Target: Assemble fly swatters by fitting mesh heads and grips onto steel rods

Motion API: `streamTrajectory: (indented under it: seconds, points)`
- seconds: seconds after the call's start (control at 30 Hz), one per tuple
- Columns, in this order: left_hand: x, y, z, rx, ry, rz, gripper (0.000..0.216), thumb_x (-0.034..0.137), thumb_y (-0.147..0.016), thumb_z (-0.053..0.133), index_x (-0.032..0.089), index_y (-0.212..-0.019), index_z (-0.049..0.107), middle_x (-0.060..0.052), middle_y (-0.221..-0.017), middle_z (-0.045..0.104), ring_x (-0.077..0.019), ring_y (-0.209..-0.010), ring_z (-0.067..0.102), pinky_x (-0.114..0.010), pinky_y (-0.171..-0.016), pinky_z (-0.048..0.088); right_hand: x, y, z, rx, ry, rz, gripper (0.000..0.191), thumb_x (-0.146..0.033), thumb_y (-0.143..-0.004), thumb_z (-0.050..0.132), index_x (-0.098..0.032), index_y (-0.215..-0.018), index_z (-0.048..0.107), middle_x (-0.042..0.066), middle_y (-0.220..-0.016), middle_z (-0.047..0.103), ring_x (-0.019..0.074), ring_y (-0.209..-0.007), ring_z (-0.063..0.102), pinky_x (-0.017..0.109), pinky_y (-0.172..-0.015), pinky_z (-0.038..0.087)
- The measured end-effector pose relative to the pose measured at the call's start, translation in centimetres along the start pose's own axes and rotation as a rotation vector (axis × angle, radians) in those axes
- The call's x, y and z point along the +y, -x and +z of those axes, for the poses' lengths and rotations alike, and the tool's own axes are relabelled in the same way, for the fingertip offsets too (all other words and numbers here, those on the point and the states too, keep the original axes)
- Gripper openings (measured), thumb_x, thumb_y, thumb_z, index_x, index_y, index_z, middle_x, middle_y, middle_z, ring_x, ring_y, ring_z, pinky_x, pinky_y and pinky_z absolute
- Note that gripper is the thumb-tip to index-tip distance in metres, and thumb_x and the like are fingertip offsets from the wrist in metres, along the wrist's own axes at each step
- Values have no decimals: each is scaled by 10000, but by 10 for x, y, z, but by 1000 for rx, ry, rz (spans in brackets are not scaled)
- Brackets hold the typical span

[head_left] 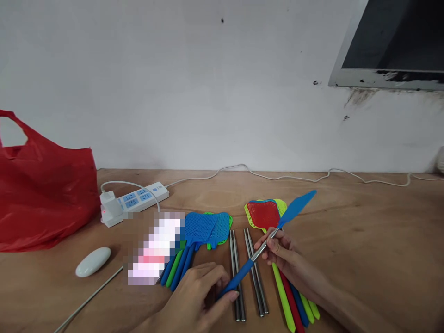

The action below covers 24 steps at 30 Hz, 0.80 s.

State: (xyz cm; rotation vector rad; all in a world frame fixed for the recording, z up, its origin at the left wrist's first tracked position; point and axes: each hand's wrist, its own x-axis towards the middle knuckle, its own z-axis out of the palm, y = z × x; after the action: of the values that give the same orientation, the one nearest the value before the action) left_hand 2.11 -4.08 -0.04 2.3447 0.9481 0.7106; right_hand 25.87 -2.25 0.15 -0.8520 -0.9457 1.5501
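A blue fly swatter (297,208) with a metal shaft is held slantwise above the table, its head turned edge-on toward the upper right. My left hand (197,296) is closed around its blue handle. Fingers of my right hand (277,249) pinch the shaft just below the head. Beneath it lie several metal rods (255,277) in two groups. Left of them are blue and green swatter heads (199,226) with loose handles (178,266). To the right, red, blue and yellow swatter heads (263,215) rest above several coloured handles (284,298), partly hidden by my right forearm.
A red plastic bag (45,194) stands at the left. Behind a blurred-out bright screen (154,254) sits a white power strip (138,199) with an adapter plugged in. A white mouse-shaped object (93,262) lies front left. One cable (291,177) runs along the wall.
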Motion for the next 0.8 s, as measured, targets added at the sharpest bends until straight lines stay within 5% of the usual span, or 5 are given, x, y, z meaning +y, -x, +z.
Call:
streamTrajectory:
  seconds: [0.3, 0.53, 0.8]
  points:
    - [-3, 2, -7, -39, 90, -49, 426, 270, -1063, 265, 207, -698, 475, 34, -582, 503, -124, -516, 520, -248, -547, 347, -8, -4, -3, 172, 15, -149, 295, -432, -663, 873, -218, -763, 697, 27, -789, 707, 123, -616, 546, 241, -575, 474]
    - [-4, 2, -10, 55, -120, -13, 246, 291, -990, 451, 218, -755, 466, 42, -609, 484, -133, -524, 512, -241, -494, 297, -14, -12, -15, 335, -61, -252, 245, -421, -742, 821, -224, -765, 678, -1, -769, 676, 117, -602, 523, 236, -551, 464]
    - [-7, 1, -14, 205, -359, 91, 238, 171, -892, 454, 234, -714, 310, 51, -592, 443, -126, -503, 477, -238, -496, 276, -13, -10, -12, 388, -60, -82, 300, -419, -720, 823, -187, -690, 635, -18, -665, 565, 83, -500, 395, 192, -416, 349]
